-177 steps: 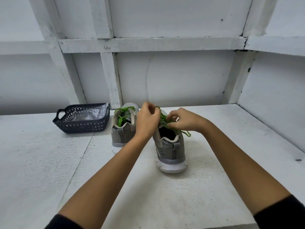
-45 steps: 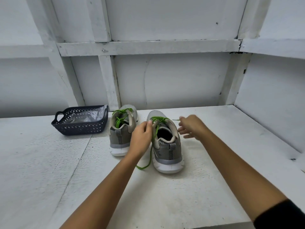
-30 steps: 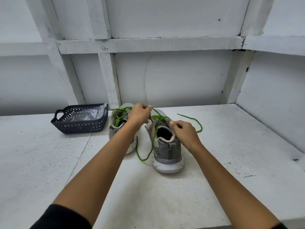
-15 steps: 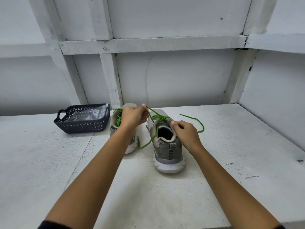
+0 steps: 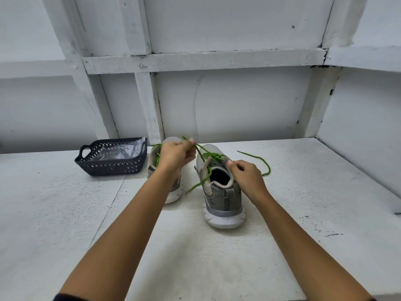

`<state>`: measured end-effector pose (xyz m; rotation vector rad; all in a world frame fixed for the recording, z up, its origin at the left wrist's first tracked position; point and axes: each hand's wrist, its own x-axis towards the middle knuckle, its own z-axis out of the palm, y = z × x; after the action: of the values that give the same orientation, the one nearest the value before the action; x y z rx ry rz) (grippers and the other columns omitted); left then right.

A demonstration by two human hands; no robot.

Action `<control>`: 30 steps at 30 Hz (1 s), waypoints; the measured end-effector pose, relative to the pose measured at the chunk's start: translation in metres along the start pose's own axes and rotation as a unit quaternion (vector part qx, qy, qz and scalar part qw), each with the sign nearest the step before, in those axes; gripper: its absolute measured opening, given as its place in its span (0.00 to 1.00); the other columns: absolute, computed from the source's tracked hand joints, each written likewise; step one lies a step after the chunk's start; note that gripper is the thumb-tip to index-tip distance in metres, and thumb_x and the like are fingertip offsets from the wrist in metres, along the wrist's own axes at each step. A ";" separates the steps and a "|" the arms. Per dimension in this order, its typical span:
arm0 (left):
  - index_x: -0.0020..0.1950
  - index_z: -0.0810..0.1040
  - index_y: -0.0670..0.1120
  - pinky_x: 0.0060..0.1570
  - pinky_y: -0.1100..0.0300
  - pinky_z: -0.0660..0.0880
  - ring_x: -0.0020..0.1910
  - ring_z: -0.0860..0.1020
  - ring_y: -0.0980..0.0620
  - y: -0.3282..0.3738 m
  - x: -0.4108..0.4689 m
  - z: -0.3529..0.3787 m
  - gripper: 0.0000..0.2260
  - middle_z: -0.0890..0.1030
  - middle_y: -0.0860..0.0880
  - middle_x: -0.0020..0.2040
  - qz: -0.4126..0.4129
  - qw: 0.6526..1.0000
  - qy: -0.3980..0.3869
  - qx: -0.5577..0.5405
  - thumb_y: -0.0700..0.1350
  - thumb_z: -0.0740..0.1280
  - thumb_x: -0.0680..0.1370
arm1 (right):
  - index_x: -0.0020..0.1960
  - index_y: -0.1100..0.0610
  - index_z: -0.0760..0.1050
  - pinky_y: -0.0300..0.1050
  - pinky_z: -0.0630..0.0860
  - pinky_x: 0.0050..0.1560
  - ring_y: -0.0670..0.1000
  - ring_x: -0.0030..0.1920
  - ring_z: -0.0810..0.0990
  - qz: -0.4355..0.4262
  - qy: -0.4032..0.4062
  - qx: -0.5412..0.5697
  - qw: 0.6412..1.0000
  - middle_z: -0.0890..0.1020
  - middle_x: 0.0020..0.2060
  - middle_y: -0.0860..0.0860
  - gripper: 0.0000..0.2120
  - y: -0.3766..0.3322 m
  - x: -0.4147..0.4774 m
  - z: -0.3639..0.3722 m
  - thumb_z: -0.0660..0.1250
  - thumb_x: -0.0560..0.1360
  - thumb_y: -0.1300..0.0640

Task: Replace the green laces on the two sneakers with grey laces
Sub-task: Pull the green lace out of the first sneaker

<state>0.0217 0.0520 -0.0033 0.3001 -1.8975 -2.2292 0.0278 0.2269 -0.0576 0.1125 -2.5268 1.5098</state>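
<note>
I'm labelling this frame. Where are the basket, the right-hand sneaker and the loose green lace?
basket (image 5: 112, 166): head view, front wall.
right-hand sneaker (image 5: 225, 202): head view, heel.
green lace (image 5: 251, 155): head view, loose stretch on the table.

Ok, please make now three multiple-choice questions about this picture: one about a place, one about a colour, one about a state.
1. Where does the basket stand?
A. left of both shoes
B. between the shoes
C. right of both shoes

2. Which colour is the lace in the right shoe?
A. grey
B. white
C. green

3. What does the grip of the left hand hold?
A. a basket handle
B. a strand of lace
C. nothing, it lies flat

Answers:
1 A: the basket sits at the far left, beside the left shoe.
2 C: green strands cross above the shoe's opening.
3 B: the fingertips pinch a green strand that runs taut to the right shoe.
</note>
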 end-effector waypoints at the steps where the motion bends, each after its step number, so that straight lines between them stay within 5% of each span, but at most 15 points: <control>1: 0.38 0.75 0.39 0.33 0.64 0.78 0.33 0.76 0.52 0.009 0.002 -0.001 0.09 0.78 0.45 0.31 -0.011 0.998 0.024 -0.062 0.38 0.65 0.78 | 0.43 0.61 0.78 0.42 0.68 0.36 0.50 0.38 0.75 -0.001 0.000 -0.001 1.000 0.81 0.37 0.55 0.19 0.000 0.000 0.000 0.60 0.79 0.47; 4: 0.39 0.76 0.40 0.41 0.60 0.79 0.34 0.77 0.52 0.020 0.007 -0.007 0.09 0.79 0.48 0.29 -0.012 0.990 0.070 -0.120 0.41 0.66 0.78 | 0.43 0.62 0.78 0.42 0.68 0.36 0.50 0.37 0.74 -0.001 0.001 -0.001 1.000 0.81 0.37 0.56 0.19 -0.001 -0.001 0.000 0.60 0.79 0.47; 8: 0.38 0.76 0.40 0.38 0.63 0.78 0.34 0.76 0.53 0.002 -0.003 -0.003 0.11 0.78 0.45 0.36 -0.032 0.998 -0.004 0.055 0.46 0.70 0.75 | 0.45 0.61 0.79 0.42 0.69 0.37 0.50 0.39 0.76 0.001 0.003 0.003 1.000 0.82 0.38 0.54 0.18 0.000 -0.001 0.001 0.60 0.79 0.47; 13: 0.37 0.78 0.40 0.30 0.68 0.75 0.32 0.74 0.53 -0.017 -0.012 0.003 0.08 0.76 0.45 0.33 0.001 0.979 -0.055 0.194 0.39 0.69 0.76 | 0.43 0.62 0.78 0.44 0.69 0.38 0.51 0.39 0.76 -0.001 0.004 0.005 1.000 0.81 0.37 0.56 0.19 0.000 -0.001 0.001 0.60 0.79 0.48; 21: 0.36 0.75 0.41 0.45 0.59 0.78 0.35 0.75 0.52 0.024 0.002 -0.012 0.10 0.76 0.45 0.35 0.047 0.996 0.076 -0.027 0.39 0.67 0.77 | 0.41 0.59 0.78 0.43 0.68 0.37 0.50 0.38 0.75 0.008 0.001 0.012 1.000 0.80 0.35 0.52 0.17 0.000 0.000 0.001 0.60 0.79 0.48; 24: 0.36 0.77 0.40 0.45 0.54 0.78 0.35 0.75 0.49 0.004 0.006 -0.009 0.12 0.77 0.43 0.35 0.018 0.992 0.022 0.125 0.45 0.70 0.76 | 0.43 0.60 0.79 0.44 0.69 0.39 0.51 0.40 0.76 0.010 0.001 0.013 1.000 0.81 0.37 0.54 0.18 0.000 0.000 0.002 0.60 0.79 0.48; 26: 0.38 0.78 0.39 0.40 0.60 0.78 0.34 0.74 0.51 -0.010 0.000 -0.004 0.10 0.77 0.43 0.36 0.005 0.978 -0.044 0.203 0.45 0.70 0.75 | 0.43 0.60 0.79 0.44 0.70 0.40 0.51 0.40 0.76 0.008 0.001 0.011 1.000 0.81 0.37 0.54 0.17 0.001 -0.001 0.002 0.60 0.79 0.48; 30: 0.41 0.81 0.36 0.39 0.59 0.78 0.36 0.76 0.49 -0.023 -0.002 0.001 0.08 0.78 0.42 0.36 0.045 0.967 -0.051 0.247 0.41 0.69 0.76 | 0.39 0.58 0.77 0.43 0.68 0.37 0.48 0.36 0.74 0.007 -0.002 0.012 1.000 0.78 0.33 0.51 0.17 0.001 0.000 0.001 0.60 0.79 0.48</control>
<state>0.0227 0.0574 -0.0253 0.1659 -2.4534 -1.7161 0.0278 0.2261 -0.0590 0.1018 -2.5187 1.5475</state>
